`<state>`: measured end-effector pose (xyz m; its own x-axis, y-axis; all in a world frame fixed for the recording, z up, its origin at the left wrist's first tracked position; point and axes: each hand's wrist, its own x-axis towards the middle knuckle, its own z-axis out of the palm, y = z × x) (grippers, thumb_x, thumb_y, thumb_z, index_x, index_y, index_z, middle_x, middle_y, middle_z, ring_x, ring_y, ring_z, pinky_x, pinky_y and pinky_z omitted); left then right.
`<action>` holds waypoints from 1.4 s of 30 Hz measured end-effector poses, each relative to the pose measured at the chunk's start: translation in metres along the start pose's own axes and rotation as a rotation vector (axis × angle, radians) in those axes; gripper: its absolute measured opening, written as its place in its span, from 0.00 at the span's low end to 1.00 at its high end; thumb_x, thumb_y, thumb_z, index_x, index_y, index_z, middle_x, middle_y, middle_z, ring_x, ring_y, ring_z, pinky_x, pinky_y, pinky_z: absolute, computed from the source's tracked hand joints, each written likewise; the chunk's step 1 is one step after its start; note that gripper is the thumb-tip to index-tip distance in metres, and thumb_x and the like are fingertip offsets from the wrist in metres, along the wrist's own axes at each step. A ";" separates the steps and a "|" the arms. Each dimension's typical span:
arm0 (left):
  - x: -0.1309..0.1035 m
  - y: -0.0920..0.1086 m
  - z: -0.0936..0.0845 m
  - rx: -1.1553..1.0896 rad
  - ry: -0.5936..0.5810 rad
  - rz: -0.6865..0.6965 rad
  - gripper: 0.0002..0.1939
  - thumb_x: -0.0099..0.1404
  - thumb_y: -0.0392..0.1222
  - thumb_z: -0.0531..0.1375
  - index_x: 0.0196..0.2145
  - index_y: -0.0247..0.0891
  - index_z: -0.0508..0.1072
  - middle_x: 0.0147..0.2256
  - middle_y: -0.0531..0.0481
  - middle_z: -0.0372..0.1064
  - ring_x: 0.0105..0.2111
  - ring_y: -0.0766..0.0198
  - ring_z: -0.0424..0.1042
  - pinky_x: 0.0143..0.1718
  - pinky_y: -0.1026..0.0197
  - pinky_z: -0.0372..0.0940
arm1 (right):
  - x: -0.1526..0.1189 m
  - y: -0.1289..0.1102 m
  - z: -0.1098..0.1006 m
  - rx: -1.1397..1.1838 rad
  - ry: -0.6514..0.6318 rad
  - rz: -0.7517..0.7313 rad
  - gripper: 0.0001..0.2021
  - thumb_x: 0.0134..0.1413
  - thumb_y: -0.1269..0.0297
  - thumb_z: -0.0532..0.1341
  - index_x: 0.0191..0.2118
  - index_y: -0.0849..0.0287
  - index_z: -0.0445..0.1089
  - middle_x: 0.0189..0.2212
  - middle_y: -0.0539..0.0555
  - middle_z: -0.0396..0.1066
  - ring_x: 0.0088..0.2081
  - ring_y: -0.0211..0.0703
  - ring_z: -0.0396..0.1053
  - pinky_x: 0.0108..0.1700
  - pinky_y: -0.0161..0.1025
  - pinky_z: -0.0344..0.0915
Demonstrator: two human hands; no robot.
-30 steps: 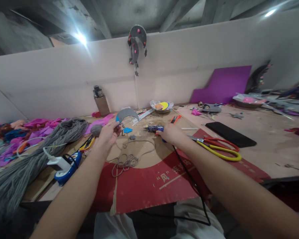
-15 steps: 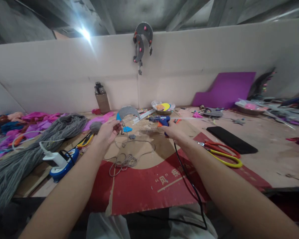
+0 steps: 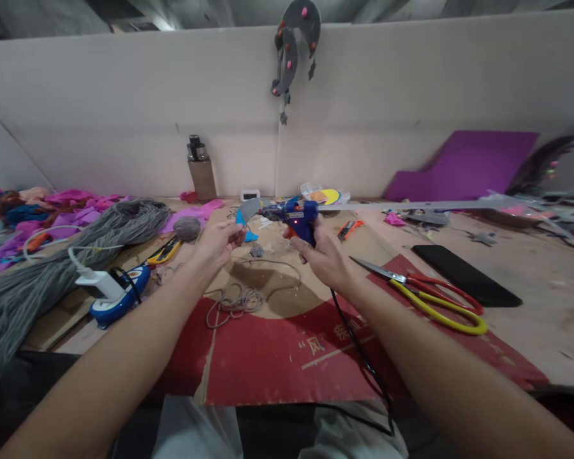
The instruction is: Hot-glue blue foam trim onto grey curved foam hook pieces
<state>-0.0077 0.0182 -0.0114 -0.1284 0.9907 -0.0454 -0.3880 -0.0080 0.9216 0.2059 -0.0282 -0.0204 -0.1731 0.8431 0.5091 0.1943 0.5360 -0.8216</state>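
My left hand (image 3: 224,243) is closed, pinching a grey and blue crescent piece (image 3: 249,210) by its lower left part. A blue glue gun (image 3: 302,220) is gripped in my right hand (image 3: 323,255), its nozzle pointing left at the crescent piece; whether they touch cannot be told. A long clear glue stick (image 3: 402,206) sticks out of the gun's back, and a black cable (image 3: 358,347) runs down from its handle. Grey cord (image 3: 242,303) lies coiled below my hands on the red and tan cardboard (image 3: 268,366).
Scissors (image 3: 428,296) and a black phone (image 3: 466,275) lie at the right. Grey yarn (image 3: 100,245), a blue power strip (image 3: 122,299) and a yellow cutter (image 3: 164,251) are at the left. A purple sheet (image 3: 463,166) leans on the back wall.
The glue gun has come up to the crescent piece, now side-on with its nozzle left. The crescent piece has turned, so less of it shows. The camera view has tilted down and shifted left.
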 end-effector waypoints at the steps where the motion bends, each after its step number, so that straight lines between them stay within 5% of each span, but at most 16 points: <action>1: -0.001 0.000 0.001 -0.002 -0.001 -0.001 0.08 0.53 0.24 0.62 0.21 0.31 0.72 0.20 0.50 0.70 0.21 0.72 0.68 0.27 0.70 0.66 | -0.001 0.000 0.001 -0.046 -0.009 -0.006 0.13 0.58 0.63 0.57 0.49 0.55 0.62 0.40 0.56 0.71 0.34 0.42 0.67 0.35 0.41 0.66; 7: -0.004 -0.005 0.003 0.007 -0.055 0.043 0.06 0.50 0.25 0.64 0.22 0.32 0.73 0.22 0.50 0.70 0.23 0.71 0.68 0.29 0.68 0.66 | -0.002 -0.004 0.006 -0.280 -0.017 -0.035 0.13 0.57 0.66 0.56 0.48 0.57 0.64 0.41 0.58 0.71 0.42 0.48 0.68 0.49 0.50 0.65; 42: -0.006 -0.009 0.006 0.087 -0.115 0.116 0.05 0.45 0.33 0.67 0.22 0.32 0.75 0.23 0.50 0.69 0.24 0.70 0.66 0.29 0.66 0.63 | -0.006 -0.004 0.010 -0.452 -0.066 0.027 0.18 0.59 0.63 0.54 0.54 0.60 0.61 0.43 0.62 0.71 0.44 0.55 0.70 0.50 0.55 0.66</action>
<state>0.0018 0.0130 -0.0175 -0.0608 0.9928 0.1033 -0.2956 -0.1167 0.9481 0.1968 -0.0360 -0.0222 -0.2208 0.8602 0.4597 0.5985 0.4917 -0.6325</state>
